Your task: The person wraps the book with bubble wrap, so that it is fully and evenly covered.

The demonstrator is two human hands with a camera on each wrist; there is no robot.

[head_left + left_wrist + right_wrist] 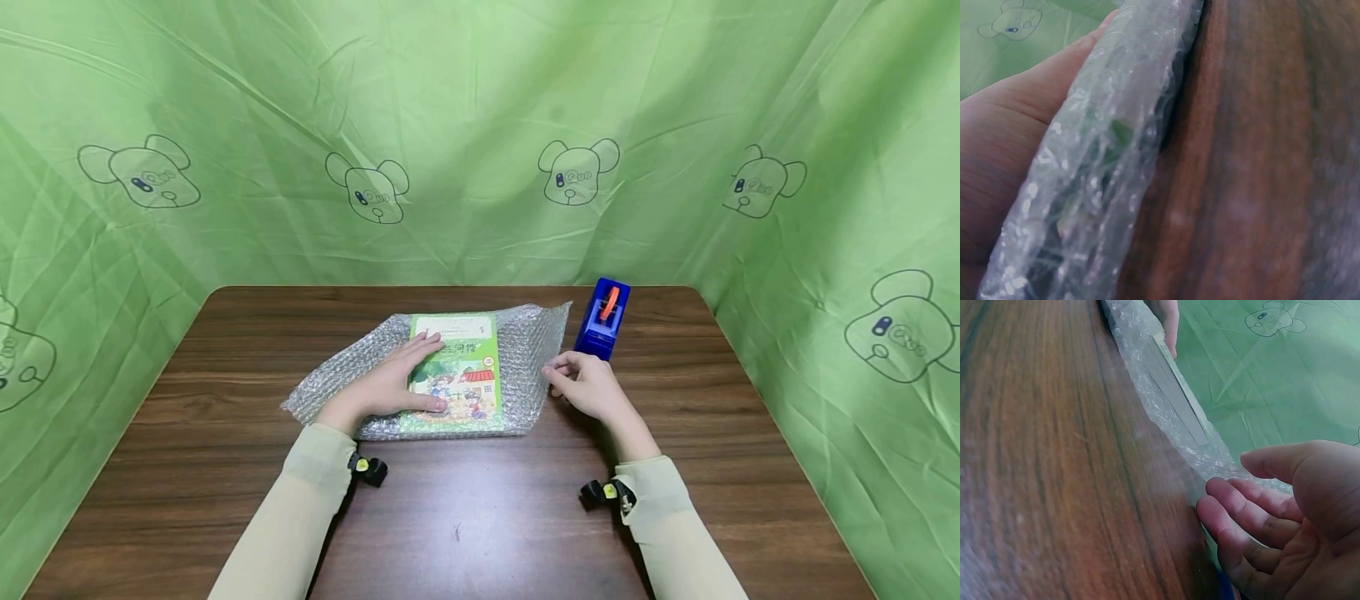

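A green picture-covered book (457, 392) lies on a sheet of bubble wrap (517, 367), which spreads out past it on both sides. My left hand (390, 379) rests on the book's left part, its thumb and fingers spread over the cover. In the left wrist view, bubble wrap (1091, 169) hides most of that hand. My right hand (588, 387) is at the wrap's right edge, fingers bent. The right wrist view has the wrap's edge passing between the thumb and curled fingers (1235, 512). The book's page edges (1175, 394) show there too.
A blue tape dispenser (600, 325) with an orange wheel stands just beyond my right hand. The brown wooden table (465, 517) extends toward me. Green cloth (465, 83) with mouse-head drawings hangs around its back and sides.
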